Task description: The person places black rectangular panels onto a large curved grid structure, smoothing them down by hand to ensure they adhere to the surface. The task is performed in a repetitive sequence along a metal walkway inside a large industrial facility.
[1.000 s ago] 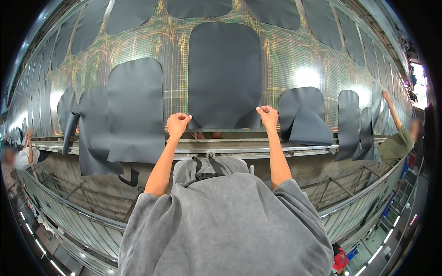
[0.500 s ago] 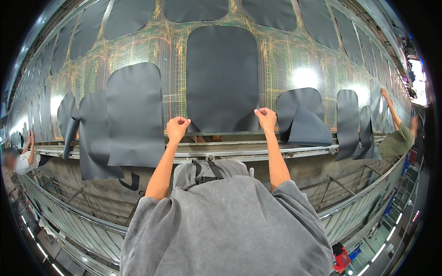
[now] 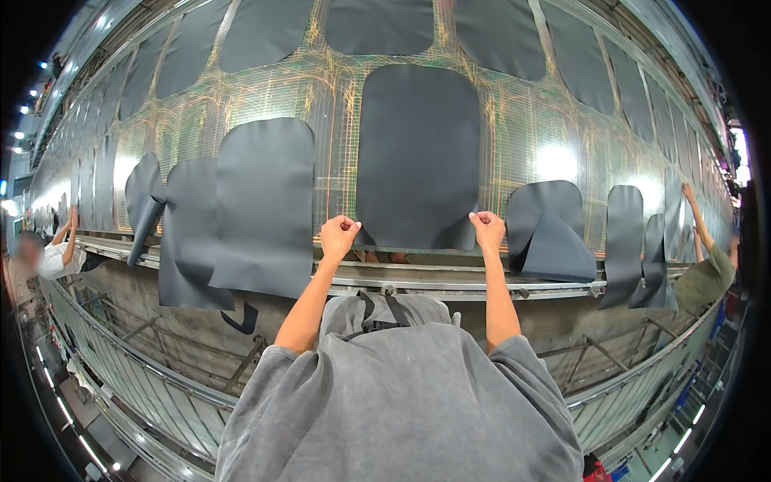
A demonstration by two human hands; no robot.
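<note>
A dark grey sheet with rounded far corners [image 3: 418, 149] lies on the table right in front of me. At its near left corner my left hand [image 3: 340, 237] is closed, pinching the edge between thumb and fingers. My right hand [image 3: 488, 230] pinches the near right corner in the same way. Between the hands the near edge lies at the table's front, its corners slightly curved up. Left of it, a pale grey sheet [image 3: 265, 201] overlaps another sheet [image 3: 191, 233], both hanging over the front edge. On the right rests a folded-over sheet [image 3: 554, 229].
The table surface [image 3: 337, 120] is covered with crisscrossed coloured lines, and more dark sheets [image 3: 381, 24] lie along its far side. A metal rail [image 3: 434, 277] runs along the front. One person [image 3: 60, 253] works at far left, another [image 3: 707, 273] at far right.
The whole view has shifted, so the sheet and my hands now sit further right and lower in the picture. Both hands keep their pinch on the same two corners.
</note>
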